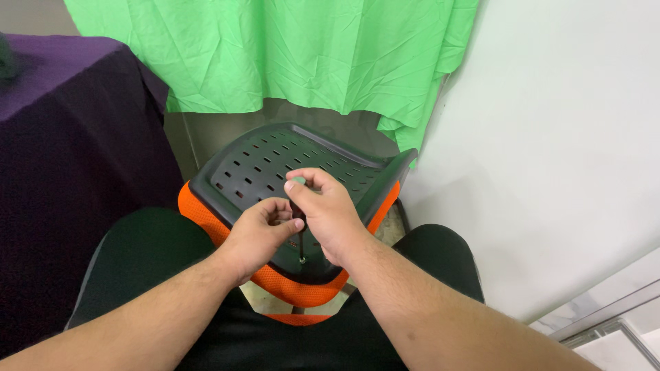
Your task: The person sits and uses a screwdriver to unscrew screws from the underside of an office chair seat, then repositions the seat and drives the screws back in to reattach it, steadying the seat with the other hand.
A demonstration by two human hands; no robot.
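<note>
Black slotted chair-seat base (275, 165) at frame centre; right hand (330, 213) clenches an upright screwdriver (300, 227), left hand (265, 230) pinching its shaft, best kept vertical.

Both bare arms reach forward from the bottom and come close together in the middle. The left hand (265, 223) is curled, with its fingers bent in and pinched together. The right hand (328, 213) sits just beside it, a bit higher, closed in a loose fist with the thumb on top.
</note>
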